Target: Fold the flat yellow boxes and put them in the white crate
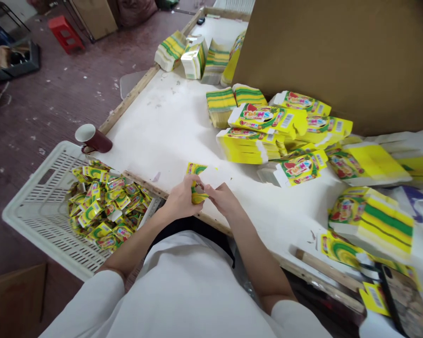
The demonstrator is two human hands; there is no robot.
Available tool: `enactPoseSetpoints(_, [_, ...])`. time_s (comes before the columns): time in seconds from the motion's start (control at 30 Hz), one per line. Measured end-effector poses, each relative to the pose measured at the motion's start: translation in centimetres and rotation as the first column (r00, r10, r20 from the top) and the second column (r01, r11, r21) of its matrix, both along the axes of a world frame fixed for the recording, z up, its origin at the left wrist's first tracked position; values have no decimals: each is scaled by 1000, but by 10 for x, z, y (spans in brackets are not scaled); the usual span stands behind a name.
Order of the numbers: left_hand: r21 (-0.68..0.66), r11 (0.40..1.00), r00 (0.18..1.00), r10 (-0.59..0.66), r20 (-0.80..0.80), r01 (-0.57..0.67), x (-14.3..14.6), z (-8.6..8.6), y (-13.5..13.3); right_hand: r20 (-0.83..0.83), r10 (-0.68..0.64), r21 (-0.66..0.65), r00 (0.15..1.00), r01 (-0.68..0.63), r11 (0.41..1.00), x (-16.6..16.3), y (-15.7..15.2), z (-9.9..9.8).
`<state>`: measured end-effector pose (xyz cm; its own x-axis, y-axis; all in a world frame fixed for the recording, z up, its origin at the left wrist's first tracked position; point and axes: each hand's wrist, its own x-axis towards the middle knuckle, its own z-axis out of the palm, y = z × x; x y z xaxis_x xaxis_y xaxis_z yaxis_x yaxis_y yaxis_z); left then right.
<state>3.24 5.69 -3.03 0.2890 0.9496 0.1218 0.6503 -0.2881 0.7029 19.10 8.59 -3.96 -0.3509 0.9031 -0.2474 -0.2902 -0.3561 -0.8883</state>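
At the table's front edge, my left hand (181, 197) is closed around a small yellow and green carton (198, 195). My right hand (223, 198) pinches at the carton's right end, its thumb and fingertips pressed together there; the exact grip on the flap is partly hidden. Just beyond my left fingers, a yellow and green printed piece (196, 167) lies on the white tabletop (169, 122). To the left below the table edge, a white plastic basket (35, 202) holds many small yellow cartons (105, 206).
Stacks of flat yellow cartons (257, 117) lie right of centre, with more bundles (373, 216) at the right. A large brown cardboard sheet (331, 61) rises behind them. A maroon mug (100, 141) rests at the left table edge. A phone (409, 300) is at the lower right.
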Motion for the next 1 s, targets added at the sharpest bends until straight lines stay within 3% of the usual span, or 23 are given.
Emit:
enactPoseSetpoints(0.1, [-78, 996, 999, -46, 4, 46, -6, -2, 4, 204, -53, 243, 978, 2, 970, 1, -11, -4])
enactPoseSetpoints(0.23, [-33, 988, 983, -150, 108, 154, -10, -8, 11, 452, -88, 549, 888, -199, 812, -4, -30, -3])
enactPoseSetpoints(0.3, [13, 994, 985, -113, 127, 112, -10, -10, 11, 476, -176, 618, 862, -185, 764, -5, -31, -6])
enactPoseSetpoints(0.4, [23, 999, 999, 42, 33, -43, -12, -6, 8, 409, -337, 655, 848, -16, 756, -3, -24, -14])
enactPoseSetpoints(0.47, [3, 997, 995, 73, -65, -73, -15, -1, 6, 386, -389, 648, 836, 54, 760, 2, -18, -18])
enactPoseSetpoints(0.63, [-19, 998, 996, 54, -72, -55, -30, 10, 6, 511, -240, 658, 825, -196, 727, 19, -8, -15])
enactPoseSetpoints(0.8, [-28, 1000, 996, 6, -92, -8, -38, 18, 15, 558, -113, 646, 822, -345, 681, 34, 0, -11])
enactPoseSetpoints(1.0, [17, 999, 991, 32, -129, -30, -33, 18, 17, 459, -235, 632, 857, -129, 764, 24, -1, -18])
